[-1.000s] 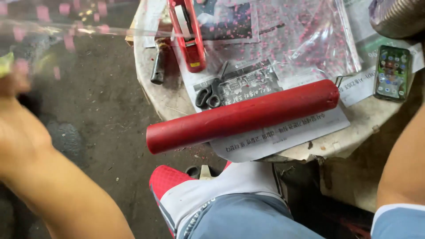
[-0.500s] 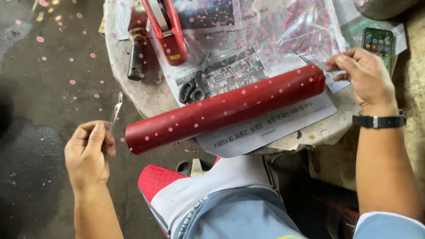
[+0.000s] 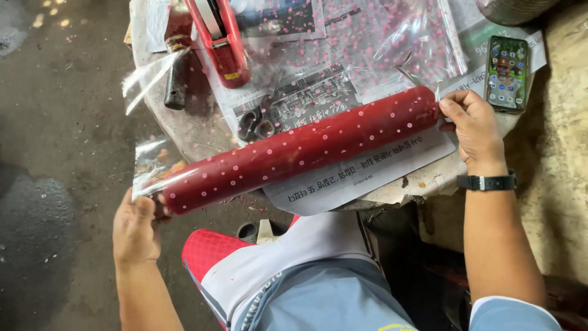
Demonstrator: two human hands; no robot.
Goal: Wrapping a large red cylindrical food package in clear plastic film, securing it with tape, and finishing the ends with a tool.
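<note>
Newspaper-covered table (image 3: 184, 132) is carrying a red dotted roll (image 3: 300, 150), long axis running from 8 to 2 o'clock. Left hand (image 3: 136, 230) is pinching its clear wrap (image 3: 153, 162); right hand (image 3: 471, 125), fingers closed, is gripping the 2 o'clock end.

The person's left hand (image 3: 136, 228) sits low on the left, seen from the back, with the forearm running straight down out of view. Its fingers curl forward and upward, and the thumb side presses toward the right, closed in a grip at the fingertips. The right hand (image 3: 470, 127) is higher on the right, palm turned down and leftward, the fingers bent and bunched together with the thumb in a pinch. A dark watch band circles the right wrist, and that forearm slopes down to a light blue sleeve. Both arms are bare and spread well apart.
</note>
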